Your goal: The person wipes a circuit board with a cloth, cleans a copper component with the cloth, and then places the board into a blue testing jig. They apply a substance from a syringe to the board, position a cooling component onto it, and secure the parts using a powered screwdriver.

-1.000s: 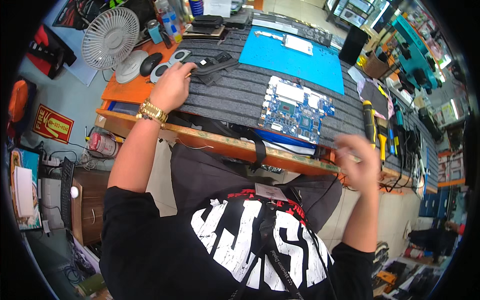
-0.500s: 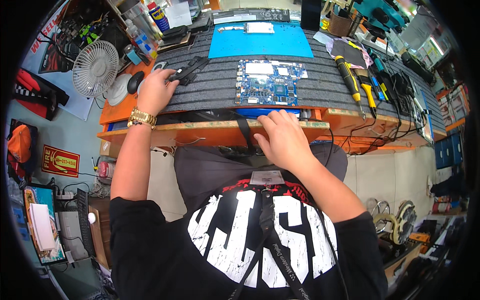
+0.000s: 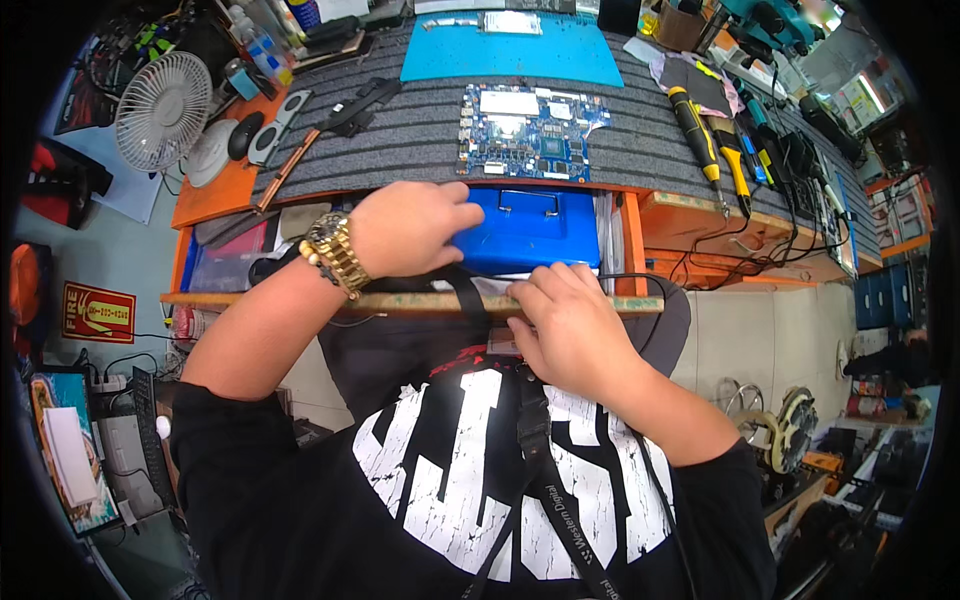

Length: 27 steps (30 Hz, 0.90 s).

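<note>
An orange-edged wooden drawer point(image 3: 400, 301) stands pulled out below the workbench, close to my body. My right hand point(image 3: 570, 310) grips its front edge, fingers over the top and thumb on the near side. Over the drawer, my left hand point(image 3: 415, 228) is open, its fingers apart and bent toward a blue metal box point(image 3: 530, 238) with a wire handle. Nothing shows in that hand, though its palm is hidden. Left of the box, the drawer holds a pink-red item point(image 3: 243, 245) and dark items partly under my arm. A blue circuit board point(image 3: 535, 132) lies on the bench above.
A light-blue mat point(image 3: 510, 62) lies at the back. Copper heat pipes point(image 3: 290, 165), a black strip-like part point(image 3: 355, 110), a mouse point(image 3: 245, 136) and a white fan point(image 3: 163, 110) are at left. To the right lie a yellow-black screwdriver point(image 3: 695, 135), a brush point(image 3: 735, 160) and loose cables.
The drawer has come out toward me, uncovering the blue box, with my right hand still on its front. My left hand has moved from the bench's left side to above the drawer.
</note>
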Available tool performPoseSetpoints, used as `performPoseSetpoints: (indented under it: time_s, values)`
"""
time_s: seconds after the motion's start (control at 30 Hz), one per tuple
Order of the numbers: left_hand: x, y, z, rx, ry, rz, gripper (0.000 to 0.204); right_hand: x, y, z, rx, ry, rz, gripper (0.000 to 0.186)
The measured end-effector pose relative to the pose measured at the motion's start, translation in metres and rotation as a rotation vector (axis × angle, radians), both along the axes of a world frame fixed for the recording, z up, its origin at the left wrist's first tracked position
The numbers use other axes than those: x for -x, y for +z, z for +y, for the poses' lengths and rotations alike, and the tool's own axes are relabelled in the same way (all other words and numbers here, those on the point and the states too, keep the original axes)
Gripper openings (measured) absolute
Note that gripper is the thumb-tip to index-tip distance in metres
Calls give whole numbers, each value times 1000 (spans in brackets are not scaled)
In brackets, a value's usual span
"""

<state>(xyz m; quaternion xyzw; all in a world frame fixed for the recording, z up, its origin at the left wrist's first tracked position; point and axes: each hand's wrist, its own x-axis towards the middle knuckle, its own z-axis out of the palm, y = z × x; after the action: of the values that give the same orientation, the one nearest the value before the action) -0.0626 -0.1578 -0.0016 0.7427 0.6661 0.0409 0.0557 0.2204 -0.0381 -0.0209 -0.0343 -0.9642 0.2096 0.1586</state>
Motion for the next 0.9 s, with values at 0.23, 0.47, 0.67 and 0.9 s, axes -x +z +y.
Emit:
performPoseSetpoints:
  time_s: [0.23,0.47,0.67,0.9]
  values:
    - [-7,-17,14,19,-154,63,72,-20,12,25,188,79,-69,24]
    - [17,-10,7,-191,-268,84,60,-24,45,77,251,-93,-14,21]
    - [25,-17,4,-483,-171,-11,44,-11,49,64,285,124,-256,25]
    - [23,-17,10,-552,-146,-48,38,30,-21,75,85,51,-445,42]
